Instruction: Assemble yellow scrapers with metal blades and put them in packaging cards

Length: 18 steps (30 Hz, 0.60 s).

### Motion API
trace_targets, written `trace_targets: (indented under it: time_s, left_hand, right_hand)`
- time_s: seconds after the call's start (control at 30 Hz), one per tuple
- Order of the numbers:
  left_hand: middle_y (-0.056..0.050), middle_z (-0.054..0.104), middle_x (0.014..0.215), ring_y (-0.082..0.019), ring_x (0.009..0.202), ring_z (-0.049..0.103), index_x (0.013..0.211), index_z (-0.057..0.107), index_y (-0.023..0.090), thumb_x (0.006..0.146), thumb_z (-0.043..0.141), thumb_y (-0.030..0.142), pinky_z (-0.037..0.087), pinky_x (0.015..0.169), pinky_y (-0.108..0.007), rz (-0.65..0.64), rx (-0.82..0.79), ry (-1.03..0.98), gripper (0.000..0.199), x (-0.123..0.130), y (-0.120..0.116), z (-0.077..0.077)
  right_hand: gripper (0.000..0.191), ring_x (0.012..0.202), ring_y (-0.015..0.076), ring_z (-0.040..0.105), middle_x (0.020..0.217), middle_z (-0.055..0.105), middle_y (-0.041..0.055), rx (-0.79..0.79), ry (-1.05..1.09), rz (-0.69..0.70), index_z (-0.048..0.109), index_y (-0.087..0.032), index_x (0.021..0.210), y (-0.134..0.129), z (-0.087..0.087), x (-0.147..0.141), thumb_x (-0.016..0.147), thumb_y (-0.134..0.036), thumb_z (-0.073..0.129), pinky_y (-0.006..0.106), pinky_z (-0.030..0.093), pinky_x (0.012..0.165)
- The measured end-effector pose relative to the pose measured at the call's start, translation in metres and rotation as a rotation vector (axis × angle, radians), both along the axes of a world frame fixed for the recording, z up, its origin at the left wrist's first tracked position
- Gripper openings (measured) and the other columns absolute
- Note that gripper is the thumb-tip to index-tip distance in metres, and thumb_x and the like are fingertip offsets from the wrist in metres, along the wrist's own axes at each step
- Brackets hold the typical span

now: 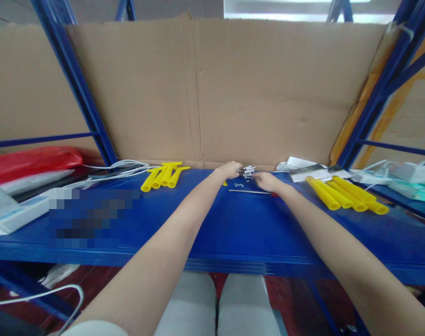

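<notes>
At the far middle of the blue shelf, my left hand [230, 169] reaches to the left end of a small pile of thin, shiny metal pieces [247, 171]. Its fingers are bent together, and the fingertips are too small to make out. On the right of the same pile, my right hand [265, 180] has its fingers closed in a pinch; what they hold, if anything, is hidden. Several tiny silver screws [238, 185] lie just in front. A screwdriver [247, 191] with a thin shaft rests nearer to me, its red handle partly under my right wrist. A small yellow piece [225, 183] sits beside my left wrist.
Several yellow T-shaped tubular handles [165, 176] stand left on the blue shelf [247, 228]; several yellow tubes [345, 193] lie right, by white-and-black packets [310, 172]. White cables [128, 169] and a red bag [33, 158] are at left. Cardboard [251, 93] closes the back.
</notes>
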<state>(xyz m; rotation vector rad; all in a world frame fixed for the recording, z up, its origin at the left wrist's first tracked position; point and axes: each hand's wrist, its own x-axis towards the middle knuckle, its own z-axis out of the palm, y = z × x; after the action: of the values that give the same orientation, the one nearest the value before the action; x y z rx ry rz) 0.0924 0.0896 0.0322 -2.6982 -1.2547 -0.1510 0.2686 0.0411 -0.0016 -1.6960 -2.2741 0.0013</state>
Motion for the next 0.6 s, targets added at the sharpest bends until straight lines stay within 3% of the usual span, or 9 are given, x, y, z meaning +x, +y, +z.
trace_targets:
  time_s: [0.23, 0.4, 0.6]
  left_hand:
    - [-0.008, 0.065, 0.128, -0.021, 0.120, 0.060, 0.127, 0.061, 0.021, 0.090, 0.045, 0.013, 0.045, 0.099, -0.028, 0.022, 0.000, 0.004, 0.041, -0.001, 0.002, 0.003]
    - [-0.008, 0.066, 0.126, -0.021, 0.119, 0.060, 0.126, 0.061, 0.022, 0.091, 0.045, 0.013, 0.045, 0.099, -0.028, 0.019, -0.014, 0.003, 0.040, -0.001, 0.001, 0.003]
    - [-0.010, 0.066, 0.126, -0.023, 0.117, 0.061, 0.126, 0.061, 0.021, 0.092, 0.046, 0.016, 0.046, 0.097, -0.029, 0.027, -0.033, -0.026, 0.038, -0.002, -0.001, 0.002]
  right_hand:
    - [0.051, 0.120, 0.0242, 0.060, 0.130, 0.063, 0.0154, -0.010, -0.009, 0.028, 0.065, -0.009, 0.123, 0.021, -0.002, -0.006, 0.077, -0.001, 0.044, 0.029, 0.041, 0.103]
    - [0.049, 0.118, 0.0253, 0.060, 0.130, 0.064, 0.0127, -0.035, 0.036, 0.084, 0.066, -0.013, 0.121, 0.036, -0.005, -0.007, 0.077, -0.003, 0.049, 0.031, 0.041, 0.104]
    - [0.049, 0.119, 0.0284, 0.059, 0.139, 0.057, 0.0126, -0.025, -0.012, 0.015, 0.062, -0.019, 0.127, 0.047, -0.014, -0.008, 0.080, -0.012, 0.052, 0.038, 0.044, 0.103]
